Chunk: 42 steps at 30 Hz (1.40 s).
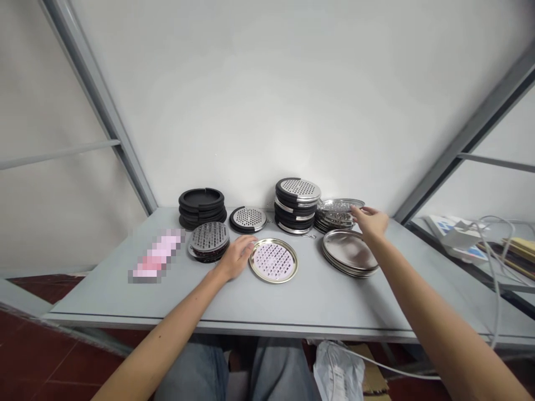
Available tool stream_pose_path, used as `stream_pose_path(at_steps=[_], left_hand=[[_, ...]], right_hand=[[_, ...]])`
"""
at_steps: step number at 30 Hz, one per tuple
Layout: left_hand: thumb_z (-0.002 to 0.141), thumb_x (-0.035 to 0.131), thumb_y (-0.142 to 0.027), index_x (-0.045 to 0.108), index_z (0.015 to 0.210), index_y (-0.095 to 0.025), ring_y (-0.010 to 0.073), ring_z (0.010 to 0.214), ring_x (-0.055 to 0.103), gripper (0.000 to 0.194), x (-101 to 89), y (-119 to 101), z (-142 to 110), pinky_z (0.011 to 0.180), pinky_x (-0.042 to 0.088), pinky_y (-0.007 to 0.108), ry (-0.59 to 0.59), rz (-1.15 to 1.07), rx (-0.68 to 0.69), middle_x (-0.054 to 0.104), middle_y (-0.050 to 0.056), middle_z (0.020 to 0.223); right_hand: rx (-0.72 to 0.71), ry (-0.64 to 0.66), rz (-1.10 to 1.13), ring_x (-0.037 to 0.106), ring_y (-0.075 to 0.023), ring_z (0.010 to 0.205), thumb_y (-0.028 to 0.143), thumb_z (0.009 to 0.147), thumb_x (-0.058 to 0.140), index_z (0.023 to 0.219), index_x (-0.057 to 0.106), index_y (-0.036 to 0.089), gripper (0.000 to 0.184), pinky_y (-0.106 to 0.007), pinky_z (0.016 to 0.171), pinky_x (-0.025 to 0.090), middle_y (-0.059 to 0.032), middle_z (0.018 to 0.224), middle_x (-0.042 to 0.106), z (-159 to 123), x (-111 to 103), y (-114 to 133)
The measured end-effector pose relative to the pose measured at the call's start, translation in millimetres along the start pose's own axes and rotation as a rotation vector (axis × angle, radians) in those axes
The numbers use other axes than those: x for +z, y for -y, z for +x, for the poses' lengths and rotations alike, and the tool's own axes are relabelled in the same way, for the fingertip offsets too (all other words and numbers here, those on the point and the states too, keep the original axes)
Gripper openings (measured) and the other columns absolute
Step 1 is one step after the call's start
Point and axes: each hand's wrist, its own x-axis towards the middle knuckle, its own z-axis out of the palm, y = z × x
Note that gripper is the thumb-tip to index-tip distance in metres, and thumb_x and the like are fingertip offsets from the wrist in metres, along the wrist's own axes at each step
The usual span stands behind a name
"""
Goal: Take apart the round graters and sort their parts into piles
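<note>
My left hand (238, 258) rests on the table with its fingers stretched out, at the left edge of a round metal dish (253, 268). In that dish lies a perforated disc (273, 260) with a pale pinkish surface. Toward the back right, my right hand (371, 221) pinches the rim of a shiny perforated metal grater plate (340, 205), tilted over a stack of similar plates (334, 221). Below my right wrist is a stack of smooth round metal dishes (350, 249).
Black rings (201, 200) are stacked at the back left, with dark perforated discs (209, 237) before them. One black-rimmed grater (248, 217) lies beside a tall stack of such graters (297, 192). Metal frame posts (112, 128) flank the table (234, 301). Cables (493, 267) hang at right.
</note>
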Motion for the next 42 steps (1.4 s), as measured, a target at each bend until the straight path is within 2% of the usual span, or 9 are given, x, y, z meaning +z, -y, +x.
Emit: stream_pose_path(at_steps=[8, 16, 18, 22, 25, 28, 31, 36, 42], left_hand=[[0.096, 0.036, -0.036, 0.061, 0.111, -0.015, 0.0228, 0.11, 0.056, 0.036, -0.5, -1.9, 0.5, 0.098, 0.043, 0.042, -0.011, 0.003, 0.004, 0.063, 0.012, 0.113], [0.093, 0.044, -0.036, 0.06, 0.113, -0.016, 0.0229, 0.112, 0.055, 0.033, 1.1, -0.2, 0.4, 0.101, 0.042, 0.043, 0.015, 0.04, -0.002, 0.062, 0.012, 0.115], [0.091, 0.048, -0.037, 0.059, 0.114, -0.016, 0.0236, 0.113, 0.054, 0.033, 1.0, -0.4, 0.2, 0.102, 0.041, 0.043, 0.041, 0.058, 0.004, 0.061, 0.012, 0.117], [0.087, 0.054, -0.039, 0.059, 0.117, -0.017, 0.0252, 0.115, 0.053, 0.037, 0.1, -2.6, -0.8, 0.103, 0.04, 0.045, 0.077, 0.086, 0.025, 0.059, 0.013, 0.12], [0.082, 0.061, -0.041, 0.057, 0.12, -0.017, 0.0267, 0.117, 0.051, 0.045, -1.4, -5.4, -1.9, 0.103, 0.04, 0.045, 0.103, 0.106, 0.044, 0.057, 0.013, 0.122], [0.074, 0.069, -0.045, 0.055, 0.125, -0.019, 0.0296, 0.119, 0.049, 0.059, -3.3, -7.2, -2.8, 0.104, 0.038, 0.047, 0.152, 0.136, 0.048, 0.053, 0.014, 0.127], [0.065, 0.075, -0.052, 0.05, 0.132, -0.02, 0.0328, 0.125, 0.043, 0.078, -4.6, -6.8, -3.1, 0.107, 0.035, 0.05, 0.232, 0.172, 0.047, 0.047, 0.015, 0.134], [0.056, 0.076, -0.062, 0.039, 0.141, -0.023, 0.0367, 0.134, 0.033, 0.1, -6.0, -5.1, -2.9, 0.11, 0.029, 0.053, 0.355, 0.207, 0.024, 0.037, 0.016, 0.144], [0.066, 0.073, -0.056, 0.034, 0.144, -0.023, 0.0369, 0.137, 0.029, 0.094, -8.3, -3.5, -4.8, 0.11, 0.028, 0.053, 0.323, 0.214, 0.012, 0.027, 0.015, 0.15]], right_hand=[[-0.087, 0.032, -0.405, 0.064, -0.0301, 0.094, 0.048, 0.067, 0.07, 0.103, 0.067, 0.007, 0.055, -0.042, 0.088, 0.047, -0.0165, 0.094, 0.069, -2.9, -8.0, -6.0], [-0.062, -0.045, -0.357, 0.062, -0.0289, 0.092, 0.03, 0.074, 0.058, 0.099, 0.069, 0.006, 0.037, -0.043, 0.09, 0.045, -0.0161, 0.089, 0.067, -8.5, -15.5, -0.4], [-0.186, -0.133, -0.264, 0.062, -0.0262, 0.092, 0.025, 0.075, 0.055, 0.101, 0.069, 0.007, 0.035, -0.041, 0.087, 0.047, -0.0167, 0.097, 0.065, -15.9, -15.9, 10.1], [-0.613, -0.228, -0.054, 0.061, -0.0212, 0.093, 0.021, 0.08, 0.048, 0.103, 0.066, 0.012, 0.031, -0.035, 0.08, 0.051, -0.0125, 0.107, 0.063, -47.8, -7.9, 38.3], [-0.822, -0.058, 0.028, 0.063, -0.0197, 0.085, 0.018, 0.08, 0.048, 0.091, 0.068, 0.017, 0.022, -0.035, 0.079, 0.052, -0.0068, 0.088, 0.068, -82.4, 9.0, 52.6], [-0.941, 0.305, 0.07, 0.065, -0.0183, 0.074, 0.014, 0.077, 0.05, 0.085, 0.068, 0.021, 0.021, -0.033, 0.073, 0.053, -0.0037, 0.08, 0.069, -117.7, 34.8, 54.4], [-0.995, 0.626, 0.035, 0.065, -0.0183, 0.078, 0.01, 0.077, 0.049, 0.086, 0.069, 0.023, 0.025, -0.032, 0.073, 0.053, -0.0035, 0.085, 0.07, -145.2, 63.7, 48.0], [-0.966, 0.834, -0.05, 0.063, -0.0193, 0.081, 0.008, 0.077, 0.049, 0.088, 0.069, 0.02, 0.026, -0.034, 0.078, 0.051, -0.0041, 0.084, 0.071, -160.9, 91.6, 36.0], [-1.028, 0.935, -0.106, 0.062, -0.0213, 0.092, 0.012, 0.077, 0.055, 0.095, 0.07, 0.021, 0.025, -0.038, 0.085, 0.049, -0.0068, 0.097, 0.069, -155.4, 83.7, 24.9]])
